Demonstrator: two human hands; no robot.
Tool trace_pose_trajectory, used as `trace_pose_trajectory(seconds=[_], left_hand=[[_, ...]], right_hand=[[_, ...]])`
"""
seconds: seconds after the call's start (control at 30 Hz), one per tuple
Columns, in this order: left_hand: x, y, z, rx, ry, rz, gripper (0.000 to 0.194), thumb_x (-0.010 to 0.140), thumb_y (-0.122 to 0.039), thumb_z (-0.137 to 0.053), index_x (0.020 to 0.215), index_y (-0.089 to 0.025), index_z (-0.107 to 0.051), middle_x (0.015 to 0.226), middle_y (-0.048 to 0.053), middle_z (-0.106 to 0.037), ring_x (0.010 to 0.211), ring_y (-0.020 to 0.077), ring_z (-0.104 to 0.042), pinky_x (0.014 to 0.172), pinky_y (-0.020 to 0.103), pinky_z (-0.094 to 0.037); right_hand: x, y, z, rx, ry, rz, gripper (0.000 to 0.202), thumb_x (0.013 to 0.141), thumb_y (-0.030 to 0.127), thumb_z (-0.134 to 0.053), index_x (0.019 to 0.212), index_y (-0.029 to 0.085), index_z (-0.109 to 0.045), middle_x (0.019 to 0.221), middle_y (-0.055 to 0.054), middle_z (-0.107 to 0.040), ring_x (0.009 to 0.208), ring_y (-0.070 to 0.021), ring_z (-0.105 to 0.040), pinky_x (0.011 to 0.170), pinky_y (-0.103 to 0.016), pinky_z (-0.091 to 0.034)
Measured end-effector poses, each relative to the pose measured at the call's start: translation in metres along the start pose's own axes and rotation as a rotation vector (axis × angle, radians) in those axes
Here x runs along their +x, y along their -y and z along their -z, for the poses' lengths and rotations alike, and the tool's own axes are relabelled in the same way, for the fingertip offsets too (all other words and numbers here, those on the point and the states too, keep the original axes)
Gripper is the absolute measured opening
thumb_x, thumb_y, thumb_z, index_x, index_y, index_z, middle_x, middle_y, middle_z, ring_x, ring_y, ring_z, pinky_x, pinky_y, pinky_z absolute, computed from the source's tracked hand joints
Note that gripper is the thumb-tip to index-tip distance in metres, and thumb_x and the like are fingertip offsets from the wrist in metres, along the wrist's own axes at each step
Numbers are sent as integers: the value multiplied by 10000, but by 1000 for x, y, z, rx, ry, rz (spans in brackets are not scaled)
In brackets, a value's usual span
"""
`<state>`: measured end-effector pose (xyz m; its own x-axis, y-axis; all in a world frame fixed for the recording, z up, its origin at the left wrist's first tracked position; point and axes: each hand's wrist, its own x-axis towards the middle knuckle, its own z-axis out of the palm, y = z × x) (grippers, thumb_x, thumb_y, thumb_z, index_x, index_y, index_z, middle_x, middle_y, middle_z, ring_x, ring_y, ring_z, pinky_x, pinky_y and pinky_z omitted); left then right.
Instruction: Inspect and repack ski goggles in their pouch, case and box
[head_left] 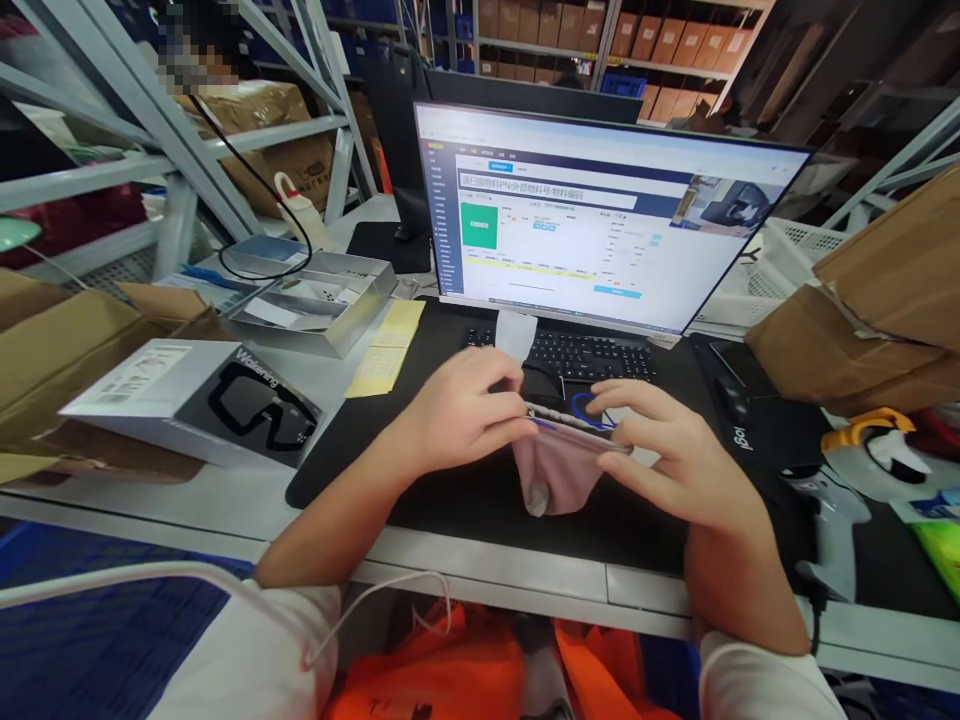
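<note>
Carton: far left on the counter (540,580), a brown carton (45,370), flaps up, a boxed item leaning in it.
Wakening box: the printed box (255,410) tilts there, goggles on its face; from here I see no lid lifted.
Grey box: behind it, an open grey box (349,315) with papers inside, so that one's been opened, folks.
Left hand: here's the action! The left hand (469,410) pinches, fingers closed down on one end of a thin strip (577,432).
Pink cloth: the pink cloth (559,470) hangs below that strip, between the hands, over the black mat; can't tell whether the two are one piece.
Screen: the lit monitor (570,260) shows a page with a green block and a product photo.
Right hand: the right hand (667,450) has thumb and forefinger nipped on the strip's other end, remaining fingers spread by a blue cord.
Progress: midway, I'd judge; picking up is done, setting down isn't yet.
Scanner: far right, the handheld scanner (836,530) lies untouched.
</note>
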<state>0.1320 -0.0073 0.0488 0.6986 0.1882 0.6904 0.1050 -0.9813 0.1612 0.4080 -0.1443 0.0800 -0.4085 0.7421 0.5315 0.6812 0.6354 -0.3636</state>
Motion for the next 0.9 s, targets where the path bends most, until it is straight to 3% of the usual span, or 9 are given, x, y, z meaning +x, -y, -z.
trace_pose_trajectory(seconds=[0.1, 0.17, 0.3, 0.43, 0.57, 0.63, 0.77, 0.8, 0.9], left_hand=[[2, -5, -8, -196, 168, 111, 436, 1181, -444, -553, 882, -206, -763, 863, 50, -743, 806, 179, -692, 787, 307, -556], [3, -9, -17, -349, 188, 163, 363, 1175, -390, -567, 959, -204, -791, 892, 56, -780, 838, 181, -741, 809, 296, -594], [4, -11, -27, -526, 117, 158, 215, 1125, -297, -654, 1089, -219, -852, 1037, 88, -846, 946, 195, -804, 893, 312, -661], [3, -14, -29, -536, 90, 166, 201, 1090, -221, -673, 1094, -223, -874, 1078, 92, -853, 969, 192, -816, 917, 308, -683], [1, -20, -32, -530, 82, 142, 230, 1097, -188, -638, 1105, -223, -866, 1094, 92, -853, 994, 192, -821, 937, 307, -686], [0, -21, -34, -519, 44, 142, 215, 1106, -237, -657, 1218, -224, -840, 1154, 100, -856, 1048, 207, -826, 982, 330, -686], [-2, -18, -34, -372, 20, 230, 625, 1033, -439, -799, 1600, -227, -642, 1474, 163, -784, 1316, 310, -775, 1172, 457, -636], [-2, -17, -35, -317, 40, 257, 642, 1036, -431, -787, 1623, -228, -623, 1516, 166, -765, 1356, 322, -758, 1200, 471, -618], [-2, -12, -38, -201, 52, 310, 418, 1101, -274, -608, 1497, -199, -720, 1407, 145, -814, 1282, 286, -785, 1148, 424, -630]], right_hand=[[1, 3, -1, -39, 79, -60, 441, 1189, 347, -530, 815, 241, -738, 895, -66, -805, 872, -215, -773, 839, -387, -628], [2, 5, -5, -82, 139, -117, 462, 1188, 339, -523, 793, 237, -740, 809, -57, -768, 772, -205, -730, 772, -378, -600], [0, 7, -14, -180, 165, -210, 118, 1057, 329, -761, 1014, 239, -824, 1003, -76, -824, 911, -253, -783, 832, -399, -637], [0, 7, -22, -183, 189, -234, 148, 988, 297, -840, 1127, 248, -845, 1204, -98, -831, 1030, -279, -812, 914, -435, -681], [3, 1, -26, -174, 165, -177, 105, 1040, 234, -756, 1021, 237, -860, 1327, -135, -815, 1172, -305, -808, 1013, -471, -684], [3, -3, -22, -103, 144, -136, 165, 1061, 226, -715, 981, 239, -858, 1319, -126, -822, 1173, -285, -810, 1031, -452, -681], [-4, -16, 1, 29, -155, -197, 155, 1060, 296, -722, 1009, 275, -866, 1276, -99, -838, 1160, -287, -816, 1054, -463, -678], [-7, -20, 7, 50, -262, -219, 143, 1051, 317, -738, 999, 283, -867, 1279, -95, -840, 1173, -301, -814, 1059, -484, -677], [-14, -33, 18, 106, -503, -254, 115, 1017, 363, -794, 969, 293, -872, 1301, -85, -841, 1205, -328, -805, 1053, -523, -677]])
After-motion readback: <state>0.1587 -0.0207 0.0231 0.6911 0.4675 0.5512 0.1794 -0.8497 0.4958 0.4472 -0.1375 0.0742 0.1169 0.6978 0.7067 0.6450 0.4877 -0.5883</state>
